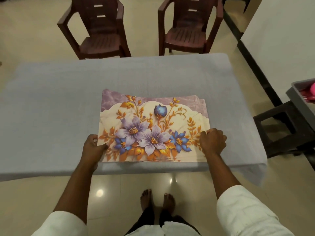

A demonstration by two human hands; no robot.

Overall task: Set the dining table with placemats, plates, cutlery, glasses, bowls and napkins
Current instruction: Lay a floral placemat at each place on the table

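Near front edge of blue-clothed tabletop [51, 99], stack of floral purple-and-orange printed placemats [151, 126] lying flat. Left grip [92, 147] pinching left edge, right grip [213, 142] curling over right edge. Thin, flexible, likely slippery sheets; judging side edges best hold.

Two brown chairs [102, 29] [189, 26] are set beyond the table. A black stool [279, 128] and grey tub [296, 97] are seen at right.

Both forearms reached forward from rolled white sleeves, roughly parallel. The left hand [92, 147] pinched with its thumb on top, while the right hand [212, 142] curled knuckles-up, fingers folded under.
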